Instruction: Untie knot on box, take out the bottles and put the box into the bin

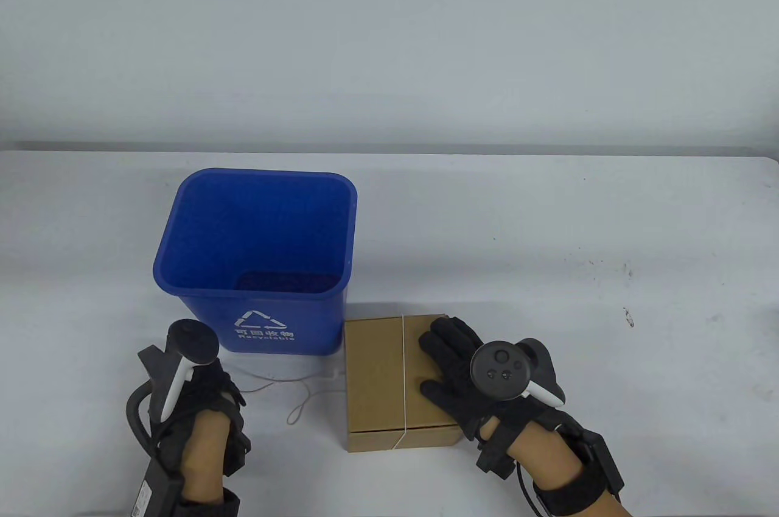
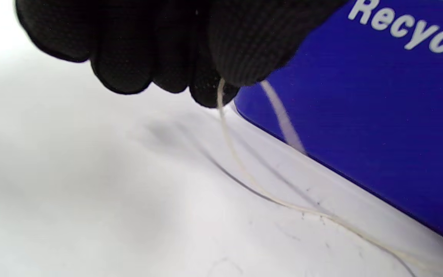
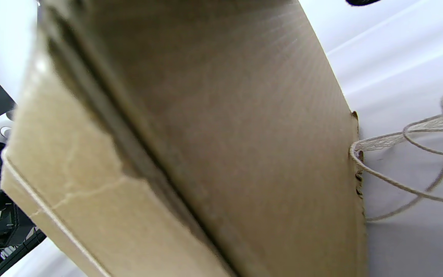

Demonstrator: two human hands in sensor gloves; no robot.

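1. The cardboard box (image 1: 389,383) lies flat on the white worktop (image 1: 548,273), just beside the front right corner of the blue bin (image 1: 255,255), which stands upright with its mouth open.
2. The right hand (image 1: 456,371) rests palm down on the right part of the box lid, fingers spread and fairly straight, fingertips pointing toward the far left; the thumb lies along the lid toward the near edge. Its forearm comes in from the bottom right, and the tracker sits on the back of the hand.
3. The left hand (image 1: 213,395) is low over the worktop in front of the bin, well to the left of the box, forearm rising from the bottom edge. In the left wrist view its fingers (image 2: 137,50) are curled together and pinch the string (image 2: 244,169) at their tips.
4. The string runs from that pinch across the worktop toward the box, loose loops lying between hand and box. One band of it still wraps across the lid and down the near side.
5. In the right wrist view the string comes out at the box's left edge, where its loops trail onto the worktop.
6. The box is closed; the bottles cannot be seen.
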